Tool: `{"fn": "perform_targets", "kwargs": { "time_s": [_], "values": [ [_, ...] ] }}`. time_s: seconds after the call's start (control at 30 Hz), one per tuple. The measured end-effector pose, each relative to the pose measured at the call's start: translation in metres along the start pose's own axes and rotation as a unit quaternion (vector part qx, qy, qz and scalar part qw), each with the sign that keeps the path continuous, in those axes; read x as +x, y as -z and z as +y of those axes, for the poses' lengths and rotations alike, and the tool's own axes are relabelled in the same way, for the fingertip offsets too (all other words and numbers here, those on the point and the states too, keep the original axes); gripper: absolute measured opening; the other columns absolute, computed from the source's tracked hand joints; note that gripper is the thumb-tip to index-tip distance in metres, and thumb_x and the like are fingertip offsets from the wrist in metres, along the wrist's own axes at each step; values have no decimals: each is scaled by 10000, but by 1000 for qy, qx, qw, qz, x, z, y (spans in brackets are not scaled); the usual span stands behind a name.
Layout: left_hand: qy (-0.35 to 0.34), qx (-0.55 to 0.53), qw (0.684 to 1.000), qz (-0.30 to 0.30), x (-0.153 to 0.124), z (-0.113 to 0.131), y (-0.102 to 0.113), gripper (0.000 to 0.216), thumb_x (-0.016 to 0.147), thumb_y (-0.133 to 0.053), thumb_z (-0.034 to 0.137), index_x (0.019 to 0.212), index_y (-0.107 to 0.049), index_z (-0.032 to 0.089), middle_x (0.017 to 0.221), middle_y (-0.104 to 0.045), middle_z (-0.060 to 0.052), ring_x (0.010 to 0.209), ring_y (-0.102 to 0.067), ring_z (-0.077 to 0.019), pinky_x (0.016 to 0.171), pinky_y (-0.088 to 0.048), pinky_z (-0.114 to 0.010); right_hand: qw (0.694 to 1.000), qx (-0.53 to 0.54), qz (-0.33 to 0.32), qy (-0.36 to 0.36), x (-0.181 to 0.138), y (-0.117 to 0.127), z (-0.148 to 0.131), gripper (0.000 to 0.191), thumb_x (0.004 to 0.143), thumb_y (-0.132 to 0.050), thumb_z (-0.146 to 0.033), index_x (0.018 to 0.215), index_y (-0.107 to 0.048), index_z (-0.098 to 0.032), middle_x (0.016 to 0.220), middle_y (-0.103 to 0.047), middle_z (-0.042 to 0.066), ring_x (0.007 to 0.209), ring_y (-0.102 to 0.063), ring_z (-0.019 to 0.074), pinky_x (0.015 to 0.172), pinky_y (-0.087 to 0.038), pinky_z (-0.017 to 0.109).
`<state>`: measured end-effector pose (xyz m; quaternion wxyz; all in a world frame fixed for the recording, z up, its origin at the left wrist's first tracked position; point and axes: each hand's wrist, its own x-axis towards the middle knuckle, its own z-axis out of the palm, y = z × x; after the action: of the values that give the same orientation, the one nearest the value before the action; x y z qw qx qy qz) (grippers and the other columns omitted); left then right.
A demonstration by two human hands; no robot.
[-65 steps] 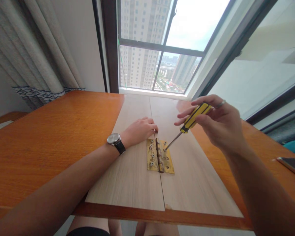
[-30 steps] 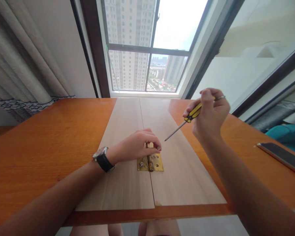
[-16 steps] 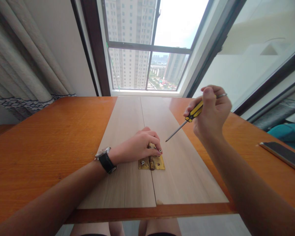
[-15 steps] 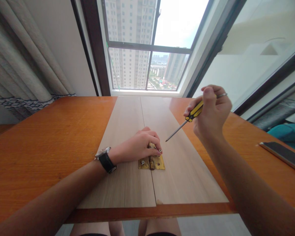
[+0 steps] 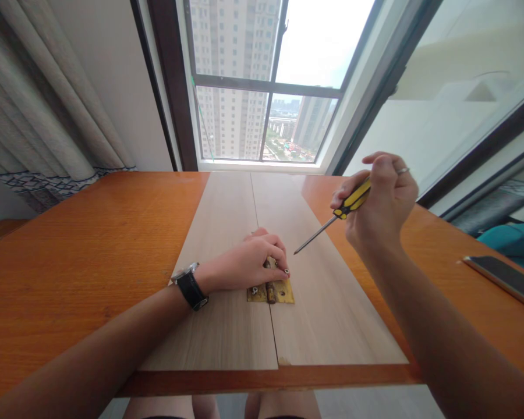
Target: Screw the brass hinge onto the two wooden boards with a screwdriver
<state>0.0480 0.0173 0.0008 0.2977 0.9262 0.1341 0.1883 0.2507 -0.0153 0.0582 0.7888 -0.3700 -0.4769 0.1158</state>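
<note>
A brass hinge lies across the seam between two pale wooden boards. My left hand rests over the hinge's upper part and hides much of it. Its thumb and forefinger pinch a small screw above the right leaf. Another screw sits in the left leaf's lower hole, while the right leaf's lower hole is bare. Wrapped round a yellow and black screwdriver, my right hand is raised to the right. The screwdriver's tip points down and left, a little apart from the pinched screw.
The boards lie on an orange-brown wooden table. A dark phone-like slab lies near the right edge, beside a teal object. Behind the table are a window and, on the left, a grey curtain.
My right hand has shifted slightly right with the screwdriver, whose tip stays nearly in place. My left hand keeps its pinch at the hinge. The whole view has moved a little.
</note>
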Motion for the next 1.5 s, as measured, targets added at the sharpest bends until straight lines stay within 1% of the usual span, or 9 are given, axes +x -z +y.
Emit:
{"fn": "perform_targets", "kwargs": {
  "time_s": [0.1,0.27,0.4,0.47,0.83,1.07,1.3,1.43,1.5],
  "values": [
    [0,-1,1000,1,0,0,0,100,883,-747,189,786,-721,189,1016,-673,-27,1086,-538,-220,992,-437,-367,1000,-5,-12,2,-4,-3,-2,208,925,-621,-465,805,-584,-300,457,-583,-69,342,-585,199,298,-358,311],
    [0,1,1000,0,0,1,0,145,889,-739,199,752,-692,186,1024,-679,-23,1080,-537,-217,990,-435,-364,997,-23,-71,10,-11,-4,-1,216,946,-597,-512,859,-585,-315,478,-581,-68,359,-594,201,336,-375,312],
    [-1,0,1000,5,0,1,-1,132,885,-736,195,762,-691,182,1022,-676,-29,1083,-537,-222,984,-439,-367,997,-3,-71,-4,-15,-7,-2,201,941,-626,-463,843,-597,-290,475,-590,-68,306,-521,149,304,-348,278],
    [-2,2,1000,3,0,2,0,121,885,-731,196,771,-696,182,1020,-672,-35,1085,-538,-226,981,-440,-368,997,8,-79,-4,-16,-9,-3,199,941,-630,-451,847,-601,-278,473,-591,-70,301,-523,139,300,-357,264],
    [-4,4,1000,1,0,2,-1,114,882,-738,191,778,-699,167,1007,-660,-38,1089,-522,-228,990,-416,-360,994,-1,-106,25,-17,-9,-2,193,951,-625,-452,876,-631,-274,474,-604,-66,296,-517,133,283,-377,247],
    [-4,5,1000,-1,0,3,-1,89,889,-725,186,802,-708,178,1015,-657,-42,1102,-532,-233,989,-422,-363,989,28,-137,40,-21,-11,-8,206,954,-615,-485,929,-638,-282,487,-601,-62,315,-511,128,284,-376,241],
    [-11,6,1000,-1,0,1,-1,83,891,-722,201,811,-707,183,1014,-656,-41,1088,-530,-231,980,-418,-360,968,81,-236,23,-23,-12,-13,198,971,-600,-464,1069,-630,-295,593,-597,-47,385,-549,138,344,-406,274],
    [-15,7,1000,3,0,1,-2,93,888,-724,199,800,-698,180,1015,-653,-42,1086,-528,-232,982,-417,-362,962,79,-261,27,-24,-13,-9,231,980,-566,-496,1091,-619,-301,636,-595,-38,442,-563,148,391,-447,286],
    [-17,8,1000,5,0,1,-3,107,886,-726,202,787,-694,180,1013,-652,-41,1077,-525,-231,979,-419,-361,957,84,-277,23,-24,-14,-7,243,982,-556,-495,1126,-617,-309,681,-629,-28,501,-598,160,438,-494,303]
  ]
}}
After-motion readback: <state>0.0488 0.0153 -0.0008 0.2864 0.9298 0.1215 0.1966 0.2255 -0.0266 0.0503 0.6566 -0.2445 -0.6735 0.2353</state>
